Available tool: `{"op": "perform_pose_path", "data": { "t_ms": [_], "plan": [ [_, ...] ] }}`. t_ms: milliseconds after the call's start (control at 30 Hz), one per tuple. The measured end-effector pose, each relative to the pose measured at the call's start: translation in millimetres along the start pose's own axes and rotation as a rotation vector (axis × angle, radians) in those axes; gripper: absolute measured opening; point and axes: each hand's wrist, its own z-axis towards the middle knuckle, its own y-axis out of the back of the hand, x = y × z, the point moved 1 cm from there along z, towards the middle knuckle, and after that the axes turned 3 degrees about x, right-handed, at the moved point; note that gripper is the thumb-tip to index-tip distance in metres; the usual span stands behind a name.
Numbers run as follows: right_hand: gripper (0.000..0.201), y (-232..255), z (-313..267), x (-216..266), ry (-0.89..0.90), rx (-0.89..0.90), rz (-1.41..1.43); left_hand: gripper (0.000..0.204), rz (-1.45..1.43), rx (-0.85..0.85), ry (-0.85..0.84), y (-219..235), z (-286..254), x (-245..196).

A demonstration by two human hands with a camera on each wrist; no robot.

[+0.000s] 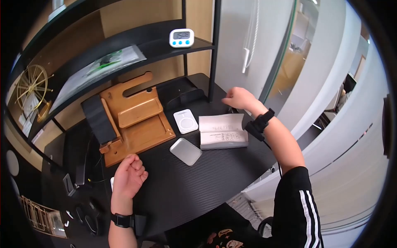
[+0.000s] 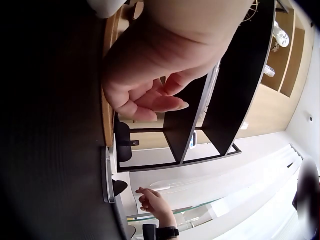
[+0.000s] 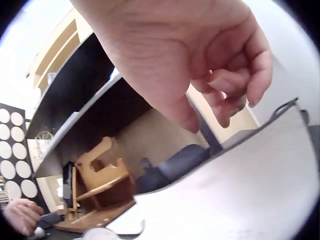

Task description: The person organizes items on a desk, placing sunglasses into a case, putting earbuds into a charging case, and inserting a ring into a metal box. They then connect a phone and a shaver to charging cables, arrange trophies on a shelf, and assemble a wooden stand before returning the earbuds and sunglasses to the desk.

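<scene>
Head view, clock centred on grey tray [image 1: 185, 151] lying on dark surface [image 1: 178, 190]. Left hand [image 1: 130, 177]: 8 o'clock, fingers loosely curled, empty, near wooden stand [image 1: 142, 138] at 10. Right hand [image 1: 242, 99]: between 1 and 2, loosely curled, empty, just beyond folded white item with writing [image 1: 223, 136] at 2. White pad [image 1: 186, 121]: 12 o'clock.

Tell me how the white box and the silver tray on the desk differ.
The white box bears a ring design on its top; the silver tray looks plain grey inside a thin rim. The white box lies farther from the person, the silver tray nearer and turned more askew. Both have rounded corners and lie on the black desk, with no hand touching them.
</scene>
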Motion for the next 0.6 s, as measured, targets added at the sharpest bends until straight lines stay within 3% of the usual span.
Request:
{"op": "perform_pose_path", "data": {
  "t_ms": [100, 167, 267, 367, 433, 500, 600],
  "plan": [
    [0.036, -8, 10, -23, -0.153, 0.093, 0.035, 0.013, 0.032, -0.049, 0.008, 10, 7, 4],
    [0.037, -15, 8, -28, -0.099, 0.080, 0.069, 0.012, 0.053, -0.018, 0.053, 17, 10, 7],
    [0.046, -29, 21, -46, -0.159, 0.162, 0.171, 0.012, 0.054, -0.120, 0.059, 12, 12, 9],
    [0.054, -30, 17, -40, -0.271, 0.205, 0.271, 0.013, 0.066, -0.070, 0.051, 14, 12, 10],
    [0.056, -25, 9, -26, -0.340, 0.209, 0.174, 0.013, 0.057, -0.046, 0.048, 17, 13, 11],
    [0.055, -28, 13, -31, -0.360, 0.236, 0.138, 0.012, 0.053, -0.056, 0.026, 17, 12, 10],
    [0.039, -27, 11, -27, -0.363, 0.223, 0.122, 0.012, 0.072, -0.054, 0.029, 17, 12, 11]
  ]
}}
